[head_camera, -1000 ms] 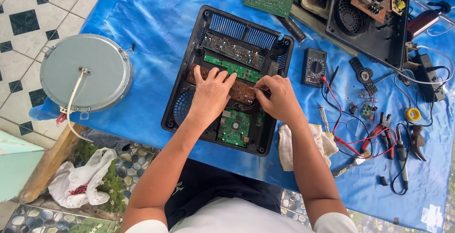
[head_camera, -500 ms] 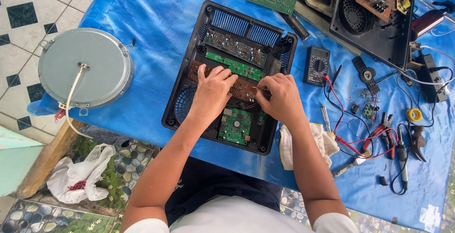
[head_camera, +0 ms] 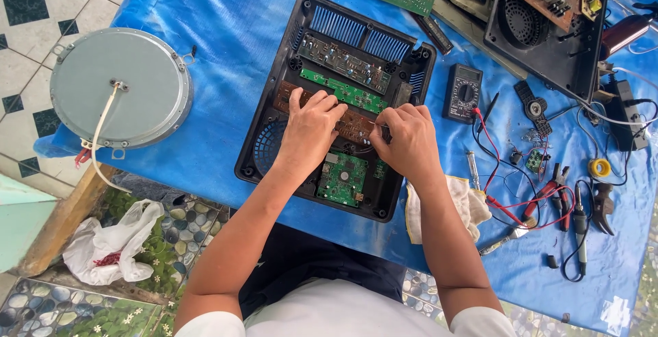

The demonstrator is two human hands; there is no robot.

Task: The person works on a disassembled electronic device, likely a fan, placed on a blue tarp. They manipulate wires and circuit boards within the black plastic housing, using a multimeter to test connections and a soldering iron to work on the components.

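Observation:
An open black plastic appliance base [head_camera: 274, 131] lies on the blue tarp, with blue cooling fins at its far end and several circuit boards inside. My left hand [head_camera: 310, 130] rests on the brown circuit board [head_camera: 356, 126] in the middle, fingers spread over its left part. Just right of it, my right hand [head_camera: 409, 140] pinches at the same board's right edge with curled fingers. A small green board [head_camera: 341, 178] sits below my hands, and a long green board [head_camera: 343, 92] lies just beyond them.
A round grey coil plate [head_camera: 120, 87] with a white cable lies at the table's left edge. A black multimeter [head_camera: 462, 94] with red leads, pliers [head_camera: 548, 190], a white cloth [head_camera: 466, 203] and a second opened black housing [head_camera: 548, 29] are to the right.
Both hands stay on the brown board with only small finger shifts. The view has drifted slightly.

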